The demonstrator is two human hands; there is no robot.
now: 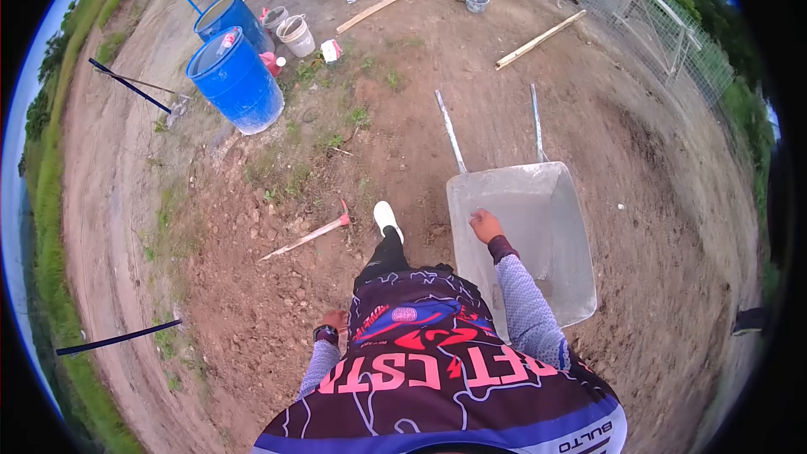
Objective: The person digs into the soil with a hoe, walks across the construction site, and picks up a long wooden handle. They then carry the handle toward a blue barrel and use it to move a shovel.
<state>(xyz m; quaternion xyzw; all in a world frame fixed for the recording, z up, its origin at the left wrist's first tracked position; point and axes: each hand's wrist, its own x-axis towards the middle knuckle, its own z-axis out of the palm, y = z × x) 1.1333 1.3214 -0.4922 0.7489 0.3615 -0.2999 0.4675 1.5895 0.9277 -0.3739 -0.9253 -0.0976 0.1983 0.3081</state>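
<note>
From the head view, the right hand is curled over the near rim of the barrow, which stands on the bare dirt just right of the person with its handles pointing away; its tray looks empty, so by my reading no loading has started. The left hand hangs by the hip, touching nothing; whether its fingers are apart or together I cannot tell. A pick lies untouched on the dirt just left of the white shoe, and two blue drums stand well apart beyond.

bare dirt yard (daylight), blue barrels.
</note>
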